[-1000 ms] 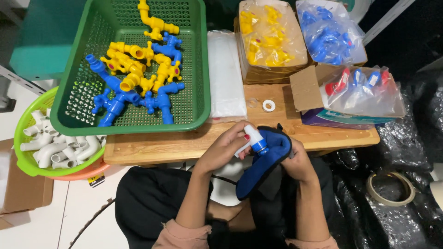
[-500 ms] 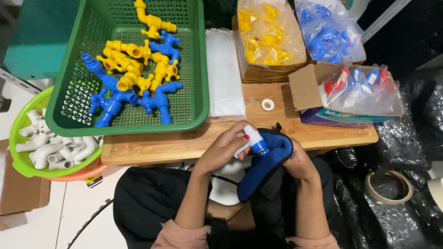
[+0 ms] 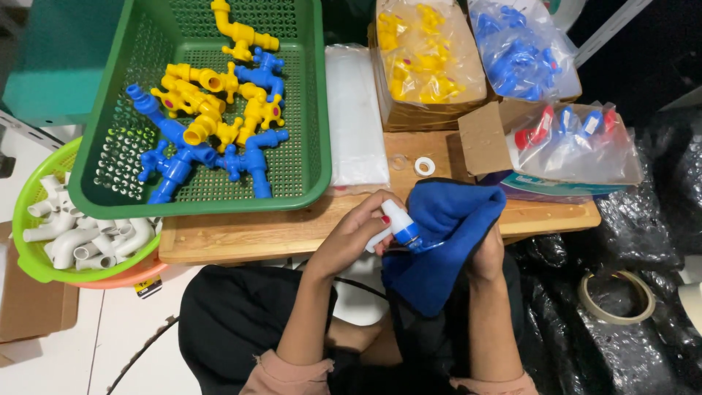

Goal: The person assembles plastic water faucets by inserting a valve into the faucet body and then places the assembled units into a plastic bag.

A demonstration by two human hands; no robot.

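Note:
My left hand [image 3: 356, 232] grips a white plastic tap body [image 3: 390, 222] with a blue part at its end, held over my lap at the near edge of the wooden table [image 3: 248, 235]. My right hand [image 3: 488, 256] is wrapped in a blue cloth [image 3: 446, 241] and presses it against the blue end of the tap. Most of the right hand is hidden under the cloth.
A green basket [image 3: 307, 175] holds several yellow and blue taps [image 3: 212, 124]. A light green bowl [image 3: 33, 260] at left holds white pipe parts. Bags of yellow [image 3: 424, 51], blue [image 3: 523, 51] and red-and-blue [image 3: 570, 139] pieces sit at the back right. A white ring [image 3: 424, 167] lies on the table; a tape roll [image 3: 616, 298] lies at right.
The hands have stayed at the table edge with the tap and cloth; the cloth has shifted slightly around the tap's blue end.

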